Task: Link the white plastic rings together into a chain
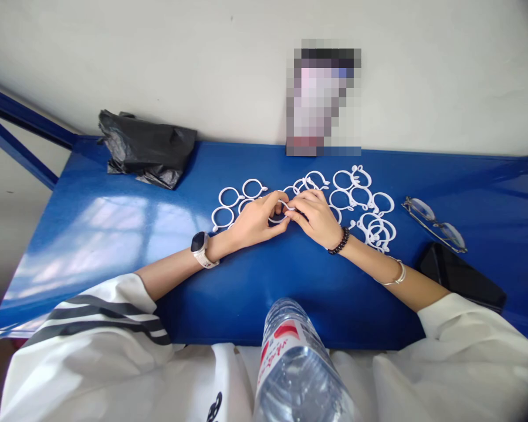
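Over the middle of the blue table, both hands meet at a white curtain ring (278, 221). My left hand (256, 223) is closed around its left side, fingers behind and thumb in front. My right hand (315, 217) pinches the ring's right end with thumb and fingertips; the small eyelet part there is mostly covered. More white rings with small eyelets lie close by: a few by my left hand, such as this ring (213, 218), and several beyond and right of my right hand, such as this ring (393, 203). Some overlap, and my hands partly hide others.
A crumpled black plastic bag (147, 146) lies at the back left of the blue table (229, 293). Glasses (435, 225) and a black phone-like object (462, 275) are at right. A water bottle (286, 351) stands in front of my body. A blurred-out object (319, 99) leans against the wall.
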`<action>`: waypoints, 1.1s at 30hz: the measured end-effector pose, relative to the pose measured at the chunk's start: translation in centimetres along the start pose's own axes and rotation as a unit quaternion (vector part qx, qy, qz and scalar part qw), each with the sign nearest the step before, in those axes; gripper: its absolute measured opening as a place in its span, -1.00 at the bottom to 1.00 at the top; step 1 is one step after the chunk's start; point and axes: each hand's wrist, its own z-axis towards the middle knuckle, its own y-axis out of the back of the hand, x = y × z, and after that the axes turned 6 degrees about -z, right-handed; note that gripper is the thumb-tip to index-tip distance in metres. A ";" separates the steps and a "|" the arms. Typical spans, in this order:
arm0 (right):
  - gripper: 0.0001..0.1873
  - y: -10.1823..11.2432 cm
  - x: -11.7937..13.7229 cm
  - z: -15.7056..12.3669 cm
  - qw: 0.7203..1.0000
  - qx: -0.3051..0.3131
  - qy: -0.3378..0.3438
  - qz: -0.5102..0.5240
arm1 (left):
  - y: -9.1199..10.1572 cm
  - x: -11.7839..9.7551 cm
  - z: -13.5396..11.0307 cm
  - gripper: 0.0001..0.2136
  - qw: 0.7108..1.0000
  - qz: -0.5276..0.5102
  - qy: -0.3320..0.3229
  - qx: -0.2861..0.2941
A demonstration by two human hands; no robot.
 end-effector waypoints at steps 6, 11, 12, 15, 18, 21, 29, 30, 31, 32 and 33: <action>-0.57 0.0 0.0 0.0 1.000 0.000 -0.003 0.008 | 0.0 0.1 0.0 -0.75 1.000 0.012 -0.005 0.000; -0.60 0.1 0.1 0.0 1.000 -0.009 0.005 0.017 | -0.2 0.2 0.0 -0.75 1.000 0.018 -0.007 0.000; -0.60 0.1 0.1 0.0 1.000 -0.006 0.003 0.018 | -0.2 0.2 0.0 -0.76 1.000 0.019 -0.008 0.000; -0.60 0.2 0.0 0.0 1.000 -0.001 -0.001 0.023 | -0.2 0.2 0.0 -0.75 1.000 0.021 -0.012 -0.002; -0.61 0.2 0.0 0.0 1.000 -0.011 0.005 0.029 | -0.2 0.3 0.0 -0.75 1.000 0.024 -0.016 -0.003; -0.63 0.2 0.1 0.0 0.999 -0.015 0.008 0.032 | -0.2 0.3 0.0 -0.76 0.999 0.028 -0.018 -0.001; -0.63 0.1 0.0 0.0 0.999 -0.009 0.004 0.031 | -0.2 0.3 0.1 -0.77 0.999 0.036 -0.031 0.000; -0.63 0.1 0.0 0.0 0.999 -0.013 0.006 0.031 | -0.2 0.3 0.1 -0.77 0.999 0.038 -0.033 -0.001; -0.63 0.1 0.0 0.0 0.999 -0.016 0.008 0.031 | -0.2 0.3 0.0 -0.77 0.999 0.040 -0.034 0.000; -0.64 0.1 0.0 0.0 0.999 -0.018 0.009 0.030 | -0.2 0.3 0.0 -0.76 0.999 0.042 -0.035 -0.001; -0.64 0.1 0.0 0.0 0.999 -0.018 0.009 0.030 | -0.2 0.3 0.0 -0.76 0.998 0.043 -0.035 -0.002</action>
